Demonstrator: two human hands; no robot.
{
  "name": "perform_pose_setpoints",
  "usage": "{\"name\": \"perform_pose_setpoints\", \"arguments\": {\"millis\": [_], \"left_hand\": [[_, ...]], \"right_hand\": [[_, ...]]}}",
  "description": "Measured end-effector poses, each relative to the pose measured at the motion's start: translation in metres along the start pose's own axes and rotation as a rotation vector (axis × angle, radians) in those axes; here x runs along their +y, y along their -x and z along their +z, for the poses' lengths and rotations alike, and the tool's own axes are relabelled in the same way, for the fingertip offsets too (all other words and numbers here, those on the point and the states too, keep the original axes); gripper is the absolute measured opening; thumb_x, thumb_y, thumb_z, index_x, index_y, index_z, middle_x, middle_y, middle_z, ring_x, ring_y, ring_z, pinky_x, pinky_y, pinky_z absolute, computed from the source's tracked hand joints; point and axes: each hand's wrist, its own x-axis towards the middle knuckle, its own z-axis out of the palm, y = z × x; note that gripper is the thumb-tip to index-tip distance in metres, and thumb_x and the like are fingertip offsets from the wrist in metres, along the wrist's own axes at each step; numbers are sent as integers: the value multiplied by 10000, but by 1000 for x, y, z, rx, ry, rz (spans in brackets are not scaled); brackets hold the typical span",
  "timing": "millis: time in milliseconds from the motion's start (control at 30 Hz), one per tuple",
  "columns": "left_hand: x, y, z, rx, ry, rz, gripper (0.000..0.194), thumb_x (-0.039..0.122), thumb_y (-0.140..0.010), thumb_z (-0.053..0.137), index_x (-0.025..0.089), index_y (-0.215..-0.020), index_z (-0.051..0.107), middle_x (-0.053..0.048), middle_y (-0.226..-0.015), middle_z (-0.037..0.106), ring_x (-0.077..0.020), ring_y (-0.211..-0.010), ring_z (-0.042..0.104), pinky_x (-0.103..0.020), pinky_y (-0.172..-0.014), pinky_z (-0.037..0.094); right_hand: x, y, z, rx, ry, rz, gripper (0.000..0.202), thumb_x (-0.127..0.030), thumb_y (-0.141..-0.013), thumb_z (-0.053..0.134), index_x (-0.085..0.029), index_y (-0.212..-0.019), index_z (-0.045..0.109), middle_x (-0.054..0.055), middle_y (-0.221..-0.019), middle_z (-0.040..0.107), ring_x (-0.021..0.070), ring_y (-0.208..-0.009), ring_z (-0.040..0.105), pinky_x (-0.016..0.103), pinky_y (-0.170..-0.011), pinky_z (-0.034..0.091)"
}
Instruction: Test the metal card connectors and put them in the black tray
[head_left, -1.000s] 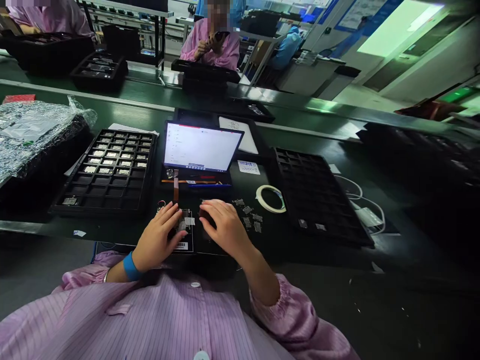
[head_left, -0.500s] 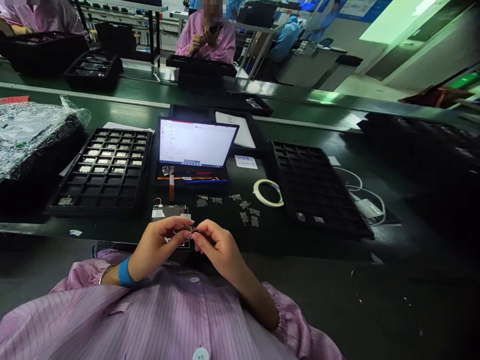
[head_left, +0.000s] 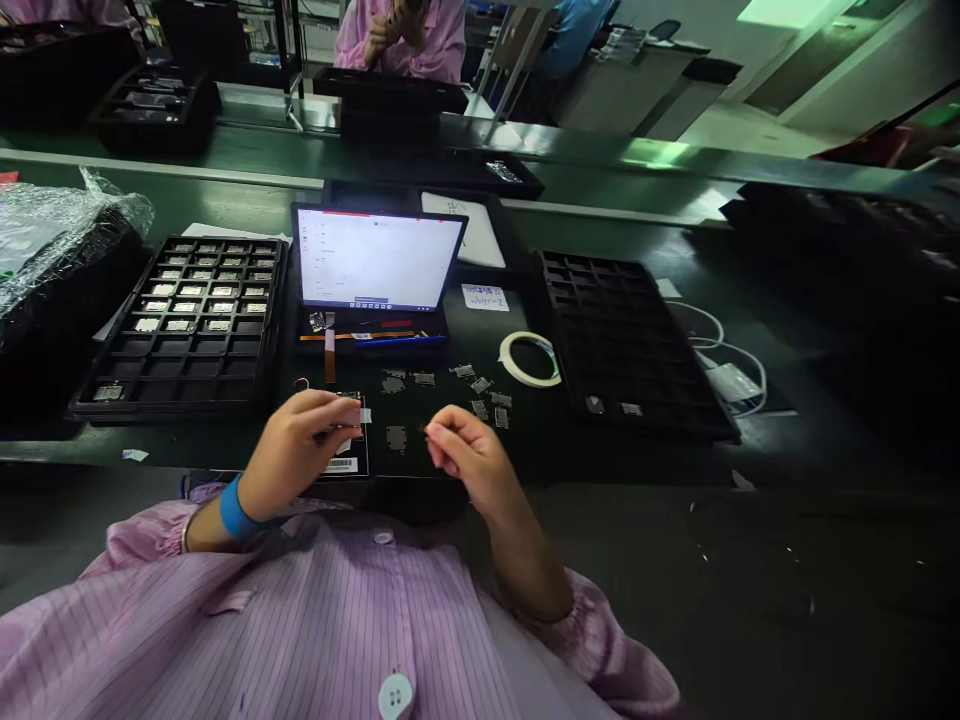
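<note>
My left hand [head_left: 300,445] is closed over a flat device with a white label [head_left: 343,465] at the table's front edge; what its fingertips pinch is too small to name. My right hand [head_left: 469,445] is closed in a pinch to the right, with a tiny dark thing at its fingertips that I cannot make out. Between the hands a small grey board [head_left: 396,438] lies flat on the dark mat. Several similar boards [head_left: 480,385] lie behind my right hand. An orange flex cable [head_left: 330,355] runs below the lit screen [head_left: 379,258].
At the left stands a black compartment tray [head_left: 180,345] holding several small boards. A second black tray [head_left: 622,345] is at the right, beside a tape roll [head_left: 529,358] and a white cable [head_left: 731,350]. Bubble-wrapped goods [head_left: 60,240] sit far left. A person [head_left: 442,45] is across the bench.
My hands have moved apart, my right hand going right. A small grey board now shows between them. The camera view has tilted down slightly.
</note>
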Motion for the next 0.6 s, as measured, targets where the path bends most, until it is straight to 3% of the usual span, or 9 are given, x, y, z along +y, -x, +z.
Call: {"name": "perform_pose_setpoints", "arguments": {"millis": [100,233,333,600], "left_hand": [[-2,-10,-3,-59,191,-211,265,333,-824,750,216,-1062,735,-53,-928,714,-171,-810,639,-297,-725,534],[5,-22,2,-323,828,-653,403,505,-867,652,146,-1026,744,-84,-842,718,-157,-726,648,-232,-575,514],[13,-23,4,-442,1174,-890,433,503,-905,602,105,-1006,739,-87,-779,694,-128,-656,636,-188,-511,494],[35,-16,-10,-578,1316,-890,439,489,-916,579,116,-1091,732,-71,-729,669,-125,-589,602,-187,-456,471]], "right_hand": [[8,-10,-16,80,-2,-5,237,-401,-887,585,-209,-755,542,-28,-625,592,87,-469,401,224,-424,265],[24,-28,-23,276,123,-116,231,-402,-886,593,-204,-768,570,-11,-653,617,106,-514,475,233,-469,342],[35,-35,-21,351,194,-147,230,-395,-888,594,-202,-763,576,-10,-646,619,116,-529,498,250,-521,382],[40,-32,-21,345,263,-155,228,-389,-900,592,-203,-768,582,-8,-653,622,120,-535,501,257,-532,382]]}}
